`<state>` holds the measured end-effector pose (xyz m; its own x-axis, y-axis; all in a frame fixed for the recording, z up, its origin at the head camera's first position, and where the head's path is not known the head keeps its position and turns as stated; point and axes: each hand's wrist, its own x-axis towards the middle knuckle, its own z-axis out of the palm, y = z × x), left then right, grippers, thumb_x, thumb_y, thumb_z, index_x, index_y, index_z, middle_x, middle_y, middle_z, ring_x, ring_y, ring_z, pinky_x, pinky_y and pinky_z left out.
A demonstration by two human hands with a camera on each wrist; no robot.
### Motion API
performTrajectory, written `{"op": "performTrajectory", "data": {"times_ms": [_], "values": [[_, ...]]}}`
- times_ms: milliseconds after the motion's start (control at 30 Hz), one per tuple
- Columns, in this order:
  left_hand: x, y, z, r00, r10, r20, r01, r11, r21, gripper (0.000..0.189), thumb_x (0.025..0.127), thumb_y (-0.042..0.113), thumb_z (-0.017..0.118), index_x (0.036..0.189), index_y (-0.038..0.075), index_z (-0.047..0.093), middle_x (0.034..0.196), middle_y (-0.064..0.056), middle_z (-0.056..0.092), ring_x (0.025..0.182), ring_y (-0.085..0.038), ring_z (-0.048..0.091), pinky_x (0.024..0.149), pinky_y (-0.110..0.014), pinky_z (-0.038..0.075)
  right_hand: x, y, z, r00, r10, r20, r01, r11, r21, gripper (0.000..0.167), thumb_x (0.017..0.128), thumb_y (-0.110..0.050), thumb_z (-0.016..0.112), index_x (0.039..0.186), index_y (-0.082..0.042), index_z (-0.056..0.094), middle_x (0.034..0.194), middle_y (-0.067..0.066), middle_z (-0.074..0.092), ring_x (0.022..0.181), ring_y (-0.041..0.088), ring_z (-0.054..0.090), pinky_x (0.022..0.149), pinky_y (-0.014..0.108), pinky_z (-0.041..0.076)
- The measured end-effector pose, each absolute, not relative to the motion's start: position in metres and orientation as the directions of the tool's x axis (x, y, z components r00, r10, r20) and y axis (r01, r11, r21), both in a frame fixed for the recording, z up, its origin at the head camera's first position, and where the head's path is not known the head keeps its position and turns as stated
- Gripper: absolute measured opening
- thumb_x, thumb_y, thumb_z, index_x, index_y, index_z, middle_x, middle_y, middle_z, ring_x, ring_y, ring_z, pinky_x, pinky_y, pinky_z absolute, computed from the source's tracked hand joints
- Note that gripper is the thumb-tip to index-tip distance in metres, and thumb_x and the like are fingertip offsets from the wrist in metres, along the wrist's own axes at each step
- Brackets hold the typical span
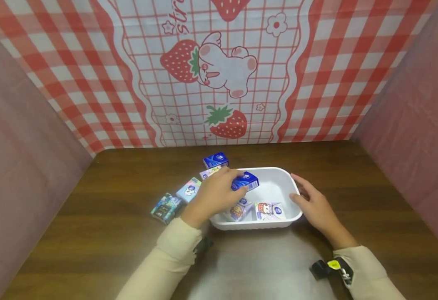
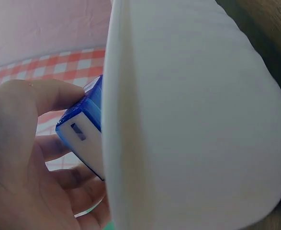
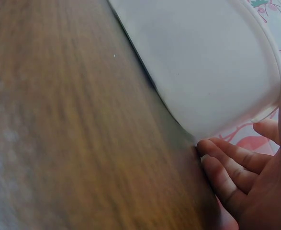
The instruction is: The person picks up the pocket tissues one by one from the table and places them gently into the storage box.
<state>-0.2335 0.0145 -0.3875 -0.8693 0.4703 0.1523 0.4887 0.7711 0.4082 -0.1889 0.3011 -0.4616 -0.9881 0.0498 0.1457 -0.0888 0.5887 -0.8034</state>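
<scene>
My left hand (image 1: 219, 189) reaches over the left part of a white plastic tray (image 1: 256, 226). It pinches a blue tissue pack (image 1: 246, 181) between thumb and fingers, above the tray's floor. In the left wrist view the blue pack's pale end shows, and the tray wall hides the rest. At the tray's right end my right hand (image 1: 316, 208) holds the rim, thumb over the edge and other fingers along the outside. Inside the tray lie a purple-patterned tissue pack (image 1: 238, 211) and a white one with a cartoon figure (image 1: 269, 211).
Left of the tray, on the wooden table (image 1: 91, 216), lie a dark green-blue pack (image 1: 166, 208) and a light blue pack (image 1: 189, 189). Behind the left hand are a partly covered pale pack (image 1: 208, 172) and another blue pack (image 1: 216, 159). A checkered cloth (image 1: 219, 75) hangs behind.
</scene>
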Motion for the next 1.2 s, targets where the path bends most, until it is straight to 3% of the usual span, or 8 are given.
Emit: {"op": "performTrajectory", "data": {"times_ms": [267,567,767,1200], "values": [[-0.235,0.027,-0.391,-0.849,0.506,0.152,0.527,0.79,0.313,0.05,0.094,0.051,0.059,0.134,0.021,0.064,0.116,-0.001,0.065,0.104,-0.019,0.061,0.092,-0.039,0.048,-0.189,0.301,-0.464,-0.984,0.047,0.17,-0.109,0.595,-0.797,0.057,0.1,-0.022,0.059,0.154,-0.016,0.041,0.126,0.027,0.06,0.103,0.038,0.062,0.072,0.036,0.059],[-0.234,0.033,-0.389,-0.844,0.516,0.146,0.535,0.786,0.311,0.051,0.094,0.051,0.059,0.134,0.02,0.064,0.122,-0.002,0.065,0.111,-0.019,0.061,0.095,-0.039,0.048,-0.189,0.3,-0.461,-0.987,0.049,0.151,-0.094,0.587,-0.804,0.057,0.101,-0.022,0.058,0.155,-0.016,0.04,0.133,0.027,0.057,0.108,0.04,0.061,0.076,0.043,0.059],[-0.234,0.037,-0.387,-0.842,0.521,0.139,0.536,0.784,0.313,0.051,0.094,0.05,0.059,0.135,0.019,0.064,0.119,-0.002,0.065,0.105,-0.018,0.062,0.09,-0.037,0.05,-0.188,0.3,-0.46,-0.99,0.047,0.135,-0.083,0.581,-0.81,0.058,0.101,-0.023,0.058,0.155,-0.017,0.038,0.137,0.028,0.054,0.112,0.042,0.06,0.078,0.048,0.059],[-0.236,0.05,-0.38,-0.841,0.535,0.082,0.531,0.786,0.317,0.052,0.094,0.05,0.061,0.138,0.022,0.062,0.118,-0.001,0.064,0.101,-0.016,0.062,0.087,-0.036,0.053,-0.189,0.301,-0.459,-0.988,0.043,0.147,-0.093,0.59,-0.802,0.058,0.101,-0.024,0.058,0.155,-0.017,0.039,0.134,0.028,0.056,0.109,0.041,0.061,0.077,0.046,0.059]]}}
